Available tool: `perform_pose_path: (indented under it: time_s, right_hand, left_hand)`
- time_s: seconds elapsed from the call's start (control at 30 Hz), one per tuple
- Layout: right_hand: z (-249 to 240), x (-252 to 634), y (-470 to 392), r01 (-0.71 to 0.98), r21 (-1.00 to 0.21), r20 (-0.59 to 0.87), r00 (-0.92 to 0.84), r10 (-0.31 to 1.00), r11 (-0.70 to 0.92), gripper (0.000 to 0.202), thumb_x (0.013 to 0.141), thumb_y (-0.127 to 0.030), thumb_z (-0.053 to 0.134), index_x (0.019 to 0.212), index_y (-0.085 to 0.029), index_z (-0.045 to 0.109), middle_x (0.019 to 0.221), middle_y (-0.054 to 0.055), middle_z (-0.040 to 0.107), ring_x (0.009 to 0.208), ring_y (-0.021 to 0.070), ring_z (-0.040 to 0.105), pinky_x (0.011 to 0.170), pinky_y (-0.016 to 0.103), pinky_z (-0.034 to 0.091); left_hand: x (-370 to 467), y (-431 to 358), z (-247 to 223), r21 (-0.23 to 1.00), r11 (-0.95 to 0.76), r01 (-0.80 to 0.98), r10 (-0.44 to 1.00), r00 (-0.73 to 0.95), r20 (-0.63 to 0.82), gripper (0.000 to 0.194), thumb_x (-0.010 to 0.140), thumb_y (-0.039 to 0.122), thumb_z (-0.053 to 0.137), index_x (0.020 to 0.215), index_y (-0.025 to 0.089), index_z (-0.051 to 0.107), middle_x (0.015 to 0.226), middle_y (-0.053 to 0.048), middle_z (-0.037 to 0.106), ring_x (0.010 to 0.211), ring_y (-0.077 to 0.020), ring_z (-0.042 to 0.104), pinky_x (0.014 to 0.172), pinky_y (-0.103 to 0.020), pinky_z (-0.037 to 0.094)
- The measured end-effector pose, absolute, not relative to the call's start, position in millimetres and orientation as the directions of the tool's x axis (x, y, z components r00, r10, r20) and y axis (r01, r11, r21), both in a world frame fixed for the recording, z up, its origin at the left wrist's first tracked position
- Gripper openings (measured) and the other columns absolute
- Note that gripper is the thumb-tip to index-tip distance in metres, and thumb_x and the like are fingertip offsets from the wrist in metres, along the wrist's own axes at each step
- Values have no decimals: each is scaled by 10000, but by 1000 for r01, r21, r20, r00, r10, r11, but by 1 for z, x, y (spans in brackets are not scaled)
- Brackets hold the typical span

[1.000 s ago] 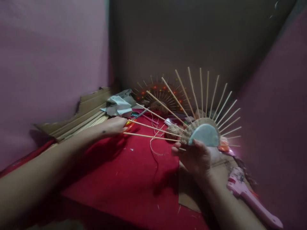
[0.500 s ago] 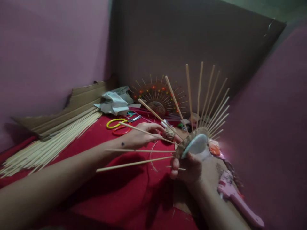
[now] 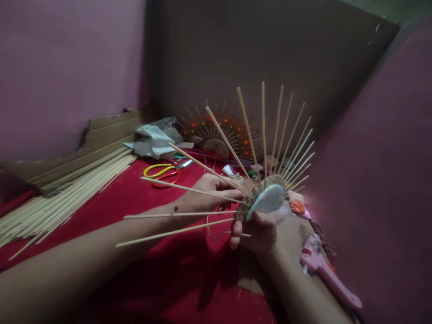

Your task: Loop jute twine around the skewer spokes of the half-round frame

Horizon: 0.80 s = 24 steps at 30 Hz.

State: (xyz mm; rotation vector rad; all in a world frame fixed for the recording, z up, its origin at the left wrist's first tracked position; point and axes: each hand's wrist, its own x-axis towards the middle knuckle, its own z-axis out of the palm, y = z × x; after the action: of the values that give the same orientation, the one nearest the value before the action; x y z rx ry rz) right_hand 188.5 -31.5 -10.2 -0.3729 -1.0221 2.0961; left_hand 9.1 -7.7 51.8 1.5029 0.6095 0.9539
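Observation:
My right hand [image 3: 263, 231] is wrapped round the base of a fan-shaped piece, a pale disc [image 3: 268, 201] edged with brown twine. Several thin wooden sticks [image 3: 263, 130] spread out from its rim, upward and to the left. Behind the left-hand sticks, my left hand [image 3: 214, 191] reaches to the twine-covered edge, its fingers bent; whether they pinch anything is hidden. A ball of twine [image 3: 239, 180], partly covered, lies just beyond those fingers. A loose strand hangs below.
Loose sticks [image 3: 70, 193] and torn cardboard [image 3: 111, 130] lie at left. Scissors [image 3: 158, 171], crumpled cloth [image 3: 153, 140] and a decorated fan piece [image 3: 216, 135] stand behind. A pink glue gun [image 3: 329, 272] rests on the right over red cloth [image 3: 162, 288].
My left hand has moved closer to the twine edge and now overlaps the ball of twine more. The whole view has shifted, with the fan piece appearing slightly further left.

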Motion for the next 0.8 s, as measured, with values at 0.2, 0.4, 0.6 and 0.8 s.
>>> perform_pose_path:
  time_s: [0.2, 0.4, 0.6, 0.8]
  right_hand:
    - [-8, 186, -33, -546, -753, 87, -636, 767, -368, 290, 679, -409, 685, 847, -173, 697, 673, 40, 717, 568, 210, 677, 538, 313, 501]
    - [-8, 185, -32, -539, -772, 95, -622, 778, -337, 280, 690, -394, 663, 836, -157, 697, 688, 48, 713, 584, 209, 668, 540, 318, 503]
    - [-11, 186, -31, -498, -814, 76, -602, 795, -300, 295, 694, -428, 635, 777, -149, 683, 643, 45, 688, 553, 208, 641, 641, 411, 518]
    - [-10, 187, -31, -472, -824, 41, -602, 798, -314, 302, 685, -427, 638, 793, -146, 670, 665, 53, 692, 572, 206, 637, 621, 398, 504]
  left_hand:
    - [5, -11, 54, 984, -79, -161, 814, 559, 157, 213, 805, 218, 605, 955, 114, 714, 945, -89, 713, 777, -130, 628, 717, -245, 483]
    - [6, -8, 53, 982, -107, -157, 821, 543, 176, 178, 767, 198, 632, 896, 126, 731, 913, -66, 715, 751, -119, 617, 661, -222, 482]
    - [8, -6, 51, 983, -112, -148, 841, 512, 173, 133, 723, 211, 672, 820, 152, 740, 781, -25, 716, 654, -97, 602, 615, -215, 483]
    - [6, -6, 54, 981, -90, -175, 834, 524, 170, 174, 696, 148, 607, 809, 136, 739, 807, -42, 722, 644, -104, 600, 591, -220, 473]
